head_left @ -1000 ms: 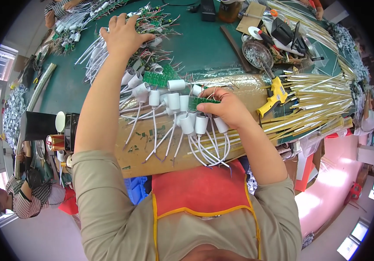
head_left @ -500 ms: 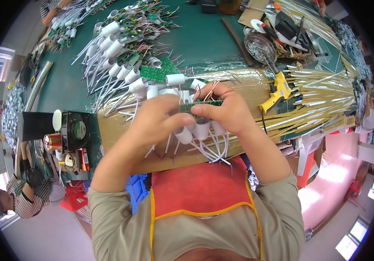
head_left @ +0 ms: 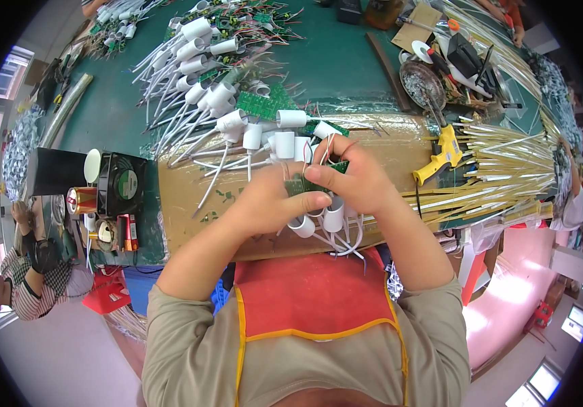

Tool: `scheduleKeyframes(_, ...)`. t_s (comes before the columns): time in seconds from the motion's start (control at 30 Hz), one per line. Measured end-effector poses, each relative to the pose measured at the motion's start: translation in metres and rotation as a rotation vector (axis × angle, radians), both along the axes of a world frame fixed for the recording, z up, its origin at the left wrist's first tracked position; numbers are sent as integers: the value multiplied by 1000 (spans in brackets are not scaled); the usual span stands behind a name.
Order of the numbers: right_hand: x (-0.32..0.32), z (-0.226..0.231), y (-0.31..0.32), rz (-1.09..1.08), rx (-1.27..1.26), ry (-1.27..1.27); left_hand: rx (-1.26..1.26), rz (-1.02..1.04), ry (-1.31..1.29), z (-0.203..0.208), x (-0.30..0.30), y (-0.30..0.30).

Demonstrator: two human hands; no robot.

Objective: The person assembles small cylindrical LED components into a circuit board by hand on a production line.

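Right, closest to my view is a red apron point(head_left: 312, 295) with yellow edging, worn by the person whose hands I follow. Just beyond it, the right hand point(head_left: 356, 178) is clamped on a green circuit board point(head_left: 296, 184), thumb on its near face, thin wires rising by the fingers. The left hand point(head_left: 271, 200) meets the board's left end — its fingertips blur, so I cannot tell whether it grips or merely touches. The board sits between both hands, above the brown sheet point(head_left: 179, 203) on the counter point(head_left: 332, 68). Below the hands I see white cylinders point(head_left: 333, 218) with white cables curving toward the apron.

Left of the hands, a black fan point(head_left: 120, 186) stands near the sheet. To the right, a yellow glue gun point(head_left: 440, 157) lies beside long yellow and white strips point(head_left: 501, 150).

Farther out, I make out a heap of cabled white cylinders point(head_left: 193, 65) mixed with green boards — and, well to its right, a round pan point(head_left: 420, 83) of small pieces.
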State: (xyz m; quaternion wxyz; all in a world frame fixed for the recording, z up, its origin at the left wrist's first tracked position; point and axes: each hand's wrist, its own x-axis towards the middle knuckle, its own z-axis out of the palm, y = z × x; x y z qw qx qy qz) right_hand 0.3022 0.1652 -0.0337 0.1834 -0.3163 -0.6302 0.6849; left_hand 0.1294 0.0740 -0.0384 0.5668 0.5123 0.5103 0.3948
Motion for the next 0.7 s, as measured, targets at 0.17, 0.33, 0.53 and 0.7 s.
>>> scheduleKeyframes(0.17, 8, -3, 0, 19, -115, 112, -90, 98, -134, -1, 2, -4)
scheduleKeyframes(0.33, 12, -8, -8, -68, -41, 88, -156, -34, 39, 15, -8, -3)
scheduleKeyframes(0.53, 12, -2, -7, 132, -232, 216, -210, -144, -93, 10, -12, -9)
scheduleKeyframes(0.7, 2, -3, -6, -36, -213, 134, -180, 88, -185, -1, -4, -7)
